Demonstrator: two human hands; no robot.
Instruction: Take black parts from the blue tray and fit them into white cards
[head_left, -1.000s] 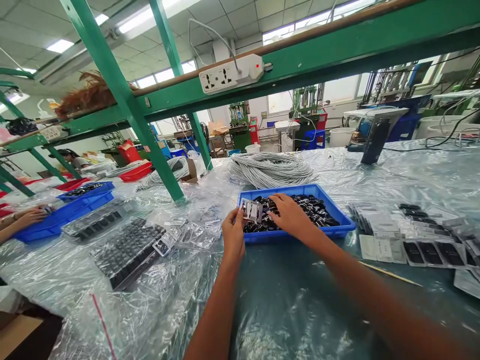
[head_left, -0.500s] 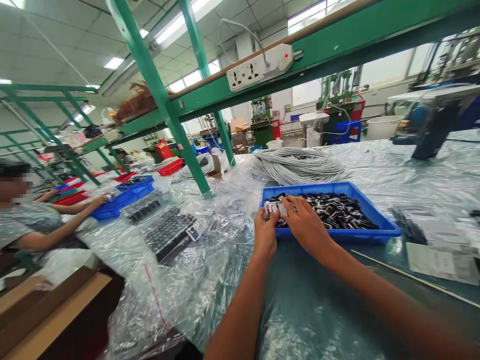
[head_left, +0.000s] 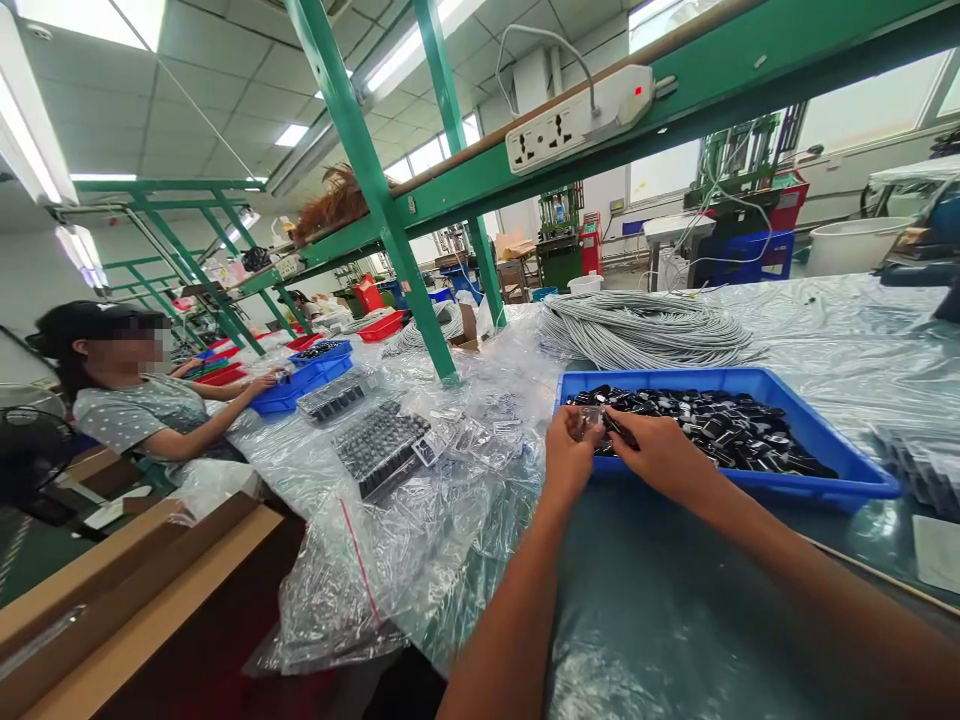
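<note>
A blue tray [head_left: 825, 440] full of small black parts [head_left: 720, 420] lies on the plastic-covered table. At its near left corner my left hand [head_left: 566, 462] pinches a small clear packet [head_left: 589, 421]. My right hand [head_left: 661, 455] is closed beside it, with a black part [head_left: 619, 431] pinched at the packet's edge. Both hands meet over the tray's corner.
A coil of grey cable [head_left: 645, 330] lies behind the tray. Flat packs of black parts [head_left: 379, 445] and loose plastic bags lie to the left. A green rack post [head_left: 405, 260] stands on the table. A co-worker [head_left: 142, 400] sits at far left by another blue tray [head_left: 296, 385]. Cardboard [head_left: 127, 590] is at lower left.
My view has swung left, bringing the co-worker into sight. My hands left the heap of parts and came together at the tray's corner, the right now pinching a black part against the packet.
</note>
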